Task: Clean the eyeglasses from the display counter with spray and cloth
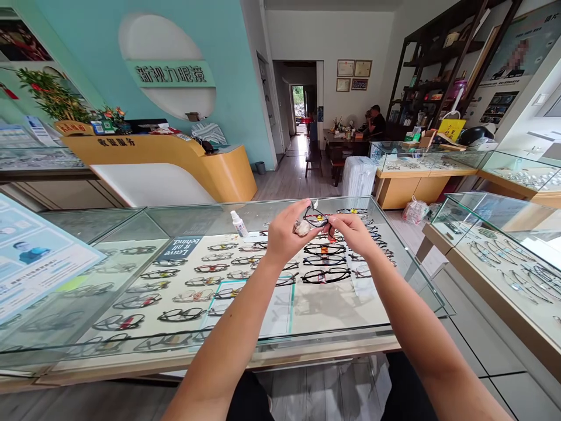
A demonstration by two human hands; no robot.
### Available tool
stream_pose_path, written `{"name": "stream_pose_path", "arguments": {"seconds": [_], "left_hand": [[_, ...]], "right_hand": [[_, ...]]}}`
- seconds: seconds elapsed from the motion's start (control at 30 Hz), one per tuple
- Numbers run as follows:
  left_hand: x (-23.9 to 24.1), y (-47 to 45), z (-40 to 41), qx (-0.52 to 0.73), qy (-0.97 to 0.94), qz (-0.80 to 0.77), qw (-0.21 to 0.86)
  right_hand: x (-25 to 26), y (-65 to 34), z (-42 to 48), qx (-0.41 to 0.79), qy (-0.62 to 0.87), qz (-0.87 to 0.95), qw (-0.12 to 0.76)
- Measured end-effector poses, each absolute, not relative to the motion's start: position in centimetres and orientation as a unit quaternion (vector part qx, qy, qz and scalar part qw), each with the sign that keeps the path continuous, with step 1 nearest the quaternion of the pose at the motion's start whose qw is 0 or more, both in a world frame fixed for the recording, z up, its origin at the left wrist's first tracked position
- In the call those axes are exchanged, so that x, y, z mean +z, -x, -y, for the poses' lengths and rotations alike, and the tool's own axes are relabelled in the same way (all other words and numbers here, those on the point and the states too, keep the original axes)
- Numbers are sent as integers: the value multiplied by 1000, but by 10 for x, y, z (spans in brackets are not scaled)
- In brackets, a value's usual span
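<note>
Above the glass display case [346, 316], my two hands hold a pair of dark-framed eyeglasses [316, 218]. My left hand [287, 231] is closed on the left side of the frame, and a crumpled whitish cloth or tissue [301, 227] shows in its palm. The fingers of my right hand [350, 233] pinch the frame's right side near the hinge. Under the glass top lie rows of eyeglasses, among them a black pair [326, 275] just below my hands. A small white spray bottle [239, 224] stands at the far side, left of my hands.
A printed sign [39, 257] leans in at the left. Behind the case are a yellow reception counter [236, 169] and a wrapped suitcase [358, 175]. Another glass case [504, 263] stands at the right. A person [376, 123] sits at a table in the back.
</note>
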State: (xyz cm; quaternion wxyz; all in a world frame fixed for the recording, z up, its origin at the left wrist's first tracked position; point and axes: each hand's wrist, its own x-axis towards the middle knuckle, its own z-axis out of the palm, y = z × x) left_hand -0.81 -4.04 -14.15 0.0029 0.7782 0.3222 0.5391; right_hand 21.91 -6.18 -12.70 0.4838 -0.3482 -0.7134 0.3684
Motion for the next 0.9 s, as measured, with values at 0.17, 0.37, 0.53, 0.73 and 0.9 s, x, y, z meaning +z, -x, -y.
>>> {"name": "stream_pose_path", "arguments": {"seconds": [0.17,0.37,0.53,0.73,0.9], "left_hand": [[-142,8,38,578,-751,-309,-78],[-142,10,35,633,-669,-366,-132],[-143,10,33,660,-627,-386,-151],[-151,6,34,655,-626,-399,-144],[-157,6,32,649,-629,-391,-173]], "right_hand": [[-133,-220,60,212,367,732,533],[-140,-218,59,5,373,708,599],[-150,-209,57,-79,378,698,603],[-166,-201,53,-105,386,684,610],[-173,-200,52,-101,392,673,619]]}}
